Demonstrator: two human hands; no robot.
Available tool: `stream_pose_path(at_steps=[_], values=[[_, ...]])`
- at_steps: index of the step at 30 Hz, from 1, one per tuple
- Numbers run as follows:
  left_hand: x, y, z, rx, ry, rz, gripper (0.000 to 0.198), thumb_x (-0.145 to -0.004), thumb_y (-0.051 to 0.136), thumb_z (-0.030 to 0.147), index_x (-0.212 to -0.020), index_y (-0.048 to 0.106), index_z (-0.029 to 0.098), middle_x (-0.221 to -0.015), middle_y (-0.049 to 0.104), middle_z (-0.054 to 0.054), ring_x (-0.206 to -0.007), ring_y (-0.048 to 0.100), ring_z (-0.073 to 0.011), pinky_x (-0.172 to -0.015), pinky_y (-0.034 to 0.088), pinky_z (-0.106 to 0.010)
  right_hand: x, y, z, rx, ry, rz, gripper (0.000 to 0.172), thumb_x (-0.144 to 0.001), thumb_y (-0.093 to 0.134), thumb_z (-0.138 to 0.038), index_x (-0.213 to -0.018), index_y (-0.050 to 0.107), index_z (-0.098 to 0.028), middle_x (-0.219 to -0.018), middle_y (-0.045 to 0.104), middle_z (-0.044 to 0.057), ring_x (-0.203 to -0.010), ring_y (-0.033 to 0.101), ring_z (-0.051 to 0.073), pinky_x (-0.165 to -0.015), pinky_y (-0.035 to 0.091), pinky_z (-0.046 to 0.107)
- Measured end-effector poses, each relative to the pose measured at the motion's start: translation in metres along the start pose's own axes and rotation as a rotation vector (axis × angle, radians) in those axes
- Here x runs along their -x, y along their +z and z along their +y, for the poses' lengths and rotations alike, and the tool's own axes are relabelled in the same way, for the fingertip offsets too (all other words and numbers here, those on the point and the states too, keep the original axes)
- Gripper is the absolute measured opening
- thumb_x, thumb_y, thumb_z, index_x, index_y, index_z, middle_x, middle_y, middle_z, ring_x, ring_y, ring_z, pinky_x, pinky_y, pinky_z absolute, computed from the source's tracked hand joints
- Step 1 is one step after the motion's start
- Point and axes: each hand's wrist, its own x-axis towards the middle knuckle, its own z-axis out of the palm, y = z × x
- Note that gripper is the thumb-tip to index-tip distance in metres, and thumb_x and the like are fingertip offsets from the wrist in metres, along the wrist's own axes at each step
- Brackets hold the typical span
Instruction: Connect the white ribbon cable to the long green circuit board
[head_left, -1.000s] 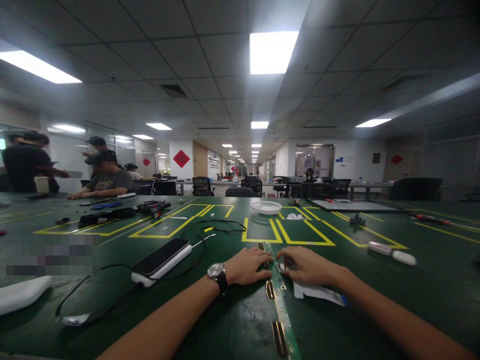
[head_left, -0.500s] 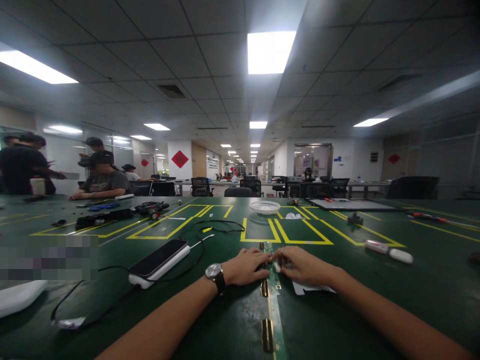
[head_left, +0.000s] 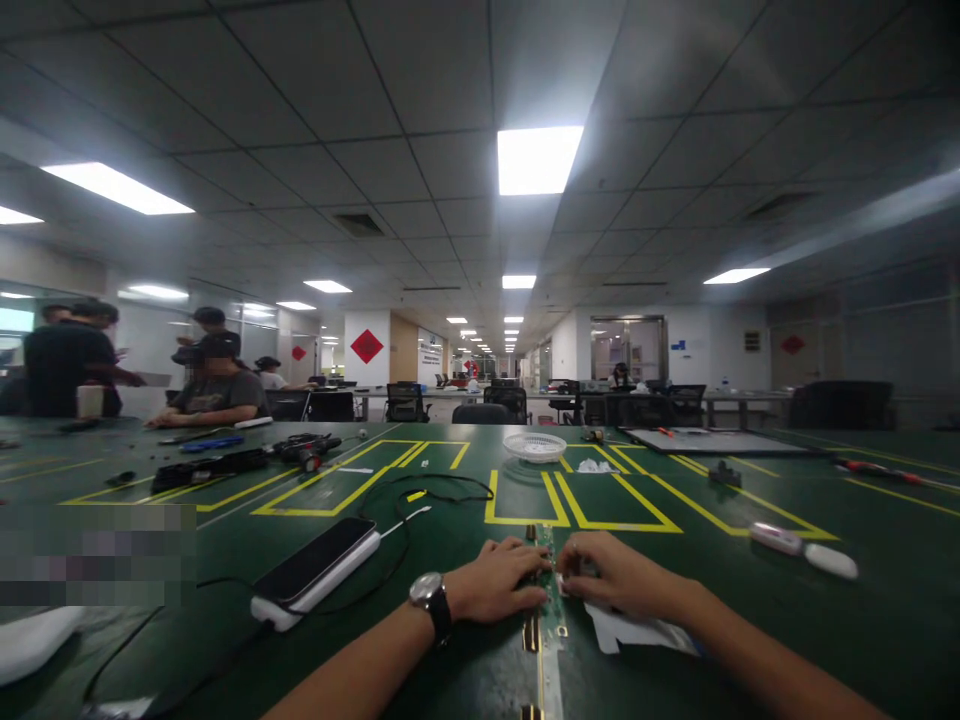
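Note:
A long narrow green circuit strip with dark gold-edged parts lies on the green table, running away from me. My left hand, with a watch on the wrist, rests palm down at the strip's left edge, fingers extended onto it. At the strip's right edge my right hand has its fingers curled and pinched over something small and whitish, too small to make out. Under and beside the right hand lies a white sheet.
Left of my hands a phone lies on a white power bank, with black cables around it. A white woven basket stands ahead. Two white-pink cases lie right. Tools lie far left. A seated person is beyond.
The view has tilted up, so everything sits lower in the picture. My left hand stays on the strip, and my right hand has shifted slightly at its edge.

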Motion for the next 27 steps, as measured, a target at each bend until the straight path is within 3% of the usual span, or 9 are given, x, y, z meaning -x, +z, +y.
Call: stream_pose_path(at_steps=[4,8,10,13,17,27], values=[[-0.001,-0.002,-0.009,0.099,-0.041,0.099,0.044,-0.101,0.037,0.043,-0.142,0.041,0.029,-0.145,0.049,-0.006,-0.130,0.046,-0.0253,-0.106,0.036,-0.045,-0.003,-0.003,-0.004,-0.053,-0.097,0.039,0.024,-0.094,0.046,-0.023,-0.104,0.068,-0.022,-0.112,0.068,0.005,-0.107,0.060,0.021,-0.098,0.044,0.034],[-0.001,-0.004,-0.016,0.063,-0.088,0.221,0.042,-0.101,0.038,0.036,-0.141,0.044,0.023,-0.145,0.049,-0.007,-0.132,0.045,-0.0228,-0.111,0.033,-0.039,-0.008,-0.001,-0.004,0.022,-0.122,-0.083,0.034,-0.088,0.042,-0.012,-0.106,0.069,-0.023,-0.114,0.068,0.004,-0.105,0.061,0.020,-0.096,0.045,0.032],[0.000,-0.005,-0.015,0.020,-0.083,0.238,0.041,-0.101,0.038,0.034,-0.140,0.045,0.023,-0.142,0.051,-0.006,-0.129,0.047,-0.0226,-0.110,0.035,-0.039,-0.009,-0.002,0.003,0.101,-0.059,-0.095,0.033,-0.089,0.041,-0.013,-0.104,0.069,-0.022,-0.108,0.069,0.006,-0.099,0.063,0.021,-0.091,0.047,0.032],[0.002,-0.008,-0.011,-0.036,-0.072,0.225,0.039,-0.102,0.037,0.034,-0.138,0.047,0.025,-0.138,0.054,-0.006,-0.126,0.050,-0.0236,-0.107,0.037,-0.040,-0.004,-0.009,0.021,0.312,0.150,-0.076,0.033,-0.094,0.038,-0.020,-0.096,0.070,-0.018,-0.099,0.068,0.011,-0.091,0.065,0.025,-0.085,0.049,0.038],[0.003,-0.011,-0.006,-0.107,-0.071,0.202,0.035,-0.102,0.035,0.036,-0.132,0.052,0.026,-0.130,0.059,-0.007,-0.120,0.053,-0.0241,-0.101,0.041,-0.040,0.007,-0.016,0.039,0.521,0.436,-0.088,0.043,-0.098,0.034,-0.038,-0.102,0.072,-0.018,-0.105,0.065,0.017,-0.100,0.063,0.036,-0.084,0.048,0.052],[0.003,-0.004,-0.014,-0.222,-0.063,0.072,0.037,-0.100,0.038,0.042,-0.131,0.053,0.028,-0.131,0.058,-0.008,-0.120,0.052,-0.0283,-0.095,0.044,-0.047,0.015,-0.015,0.048,0.448,0.494,-0.128,0.061,-0.089,0.042,-0.061,-0.123,0.064,-0.016,-0.121,0.058,0.020,-0.116,0.053,0.040,-0.096,0.042,0.056]])
